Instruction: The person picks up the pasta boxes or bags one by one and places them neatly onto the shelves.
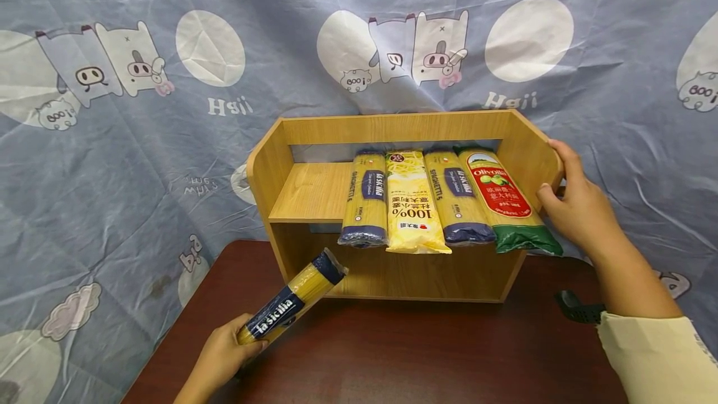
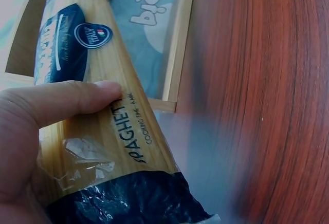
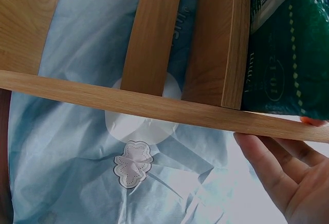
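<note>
My left hand (image 1: pixel 224 351) grips a pack of spaghetti (image 1: pixel 297 298) labelled "la sicilia", tilted up toward the shelf's lower left. Across the wrapper lies the left thumb (image 2: pixel 67 100), while the other fingers are hidden behind the pack. At the far side, my right hand (image 1: pixel 583 204) holds the right side panel of a wooden shelf (image 1: pixel 398 126) by its edge. On the upper board lie two more la sicilia packs (image 1: pixel 364 198) (image 1: pixel 457 198), a yellow noodle pack (image 1: pixel 412 204) between them, and a red-and-green Olivoila pack (image 1: pixel 502 198) at the right.
Left of the packs, bare upper board (image 1: pixel 314 186) shows. Below it is an open lower compartment (image 1: pixel 426 273). The shelf stands on a dark red table (image 1: pixel 392 354) against a patterned blue cloth (image 1: pixel 280 48). A black object (image 1: pixel 578 307) sits near the right forearm.
</note>
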`<state>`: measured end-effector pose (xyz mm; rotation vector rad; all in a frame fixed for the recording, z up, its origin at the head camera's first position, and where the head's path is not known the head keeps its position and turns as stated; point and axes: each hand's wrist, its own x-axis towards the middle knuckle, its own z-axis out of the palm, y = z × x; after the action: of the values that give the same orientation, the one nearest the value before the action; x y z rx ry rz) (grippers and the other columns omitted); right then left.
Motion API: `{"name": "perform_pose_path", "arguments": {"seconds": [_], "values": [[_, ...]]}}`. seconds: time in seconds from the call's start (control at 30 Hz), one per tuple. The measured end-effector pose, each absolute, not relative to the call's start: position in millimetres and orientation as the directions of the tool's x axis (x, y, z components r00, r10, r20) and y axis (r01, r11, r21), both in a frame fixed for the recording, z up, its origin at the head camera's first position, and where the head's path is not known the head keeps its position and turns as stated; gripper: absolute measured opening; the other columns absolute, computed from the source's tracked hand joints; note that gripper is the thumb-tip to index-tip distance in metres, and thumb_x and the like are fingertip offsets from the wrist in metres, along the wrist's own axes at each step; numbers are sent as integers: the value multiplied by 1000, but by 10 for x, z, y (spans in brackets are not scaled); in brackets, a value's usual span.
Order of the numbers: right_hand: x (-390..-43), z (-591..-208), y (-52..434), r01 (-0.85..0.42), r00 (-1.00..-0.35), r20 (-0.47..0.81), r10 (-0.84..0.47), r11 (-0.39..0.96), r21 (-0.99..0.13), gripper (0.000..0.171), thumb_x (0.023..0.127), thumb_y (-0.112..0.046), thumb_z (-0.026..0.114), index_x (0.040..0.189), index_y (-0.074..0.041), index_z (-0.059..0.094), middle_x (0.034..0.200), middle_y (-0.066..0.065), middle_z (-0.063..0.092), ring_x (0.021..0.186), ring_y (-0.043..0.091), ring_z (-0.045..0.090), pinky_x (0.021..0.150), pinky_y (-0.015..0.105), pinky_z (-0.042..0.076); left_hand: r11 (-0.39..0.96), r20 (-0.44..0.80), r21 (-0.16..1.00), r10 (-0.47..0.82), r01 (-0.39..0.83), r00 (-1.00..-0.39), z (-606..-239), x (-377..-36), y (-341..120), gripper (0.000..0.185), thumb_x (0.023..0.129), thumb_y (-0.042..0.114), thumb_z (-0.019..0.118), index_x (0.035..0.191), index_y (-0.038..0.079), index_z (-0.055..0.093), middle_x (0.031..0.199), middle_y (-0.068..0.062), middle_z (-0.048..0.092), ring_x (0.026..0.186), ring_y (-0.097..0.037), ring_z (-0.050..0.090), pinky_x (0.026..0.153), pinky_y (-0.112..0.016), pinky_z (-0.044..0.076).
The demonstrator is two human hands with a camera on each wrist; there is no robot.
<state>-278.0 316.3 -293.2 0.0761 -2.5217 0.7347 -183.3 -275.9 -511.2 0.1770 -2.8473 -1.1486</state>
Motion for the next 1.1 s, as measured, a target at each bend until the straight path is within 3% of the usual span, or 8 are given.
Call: {"name": "perform_pose_path", "arguments": {"seconds": [0.17,0.83,1.1], "values": [[-2785,-2938,3172,-189,-870,486,86,851,-489,75,97,-20,48,161,-35,12,120,41,59,104,54,61,75,60,42,652,0,750,-171,-113,-985,-5094,-1820,-2744,40,71,22,92,105,21,71,87,-1,72,66,-13,58,55,-28,48],[-2791,-2936,3173,-198,-867,491,81,849,-489,76,97,-19,49,161,-35,12,120,43,58,105,56,61,75,62,42,428,-11,899,-193,-94,-981,-4921,-1753,-2609,40,70,24,92,102,14,71,86,-6,71,71,-16,63,61,-30,52],[-2791,-2933,3168,-202,-865,495,82,846,-493,75,97,-19,49,161,-34,13,121,43,58,105,56,61,75,63,42,373,-29,923,-186,-98,-982,-4886,-1763,-2553,45,73,25,90,112,14,70,98,-6,75,82,-17,67,69,-31,54]]}}
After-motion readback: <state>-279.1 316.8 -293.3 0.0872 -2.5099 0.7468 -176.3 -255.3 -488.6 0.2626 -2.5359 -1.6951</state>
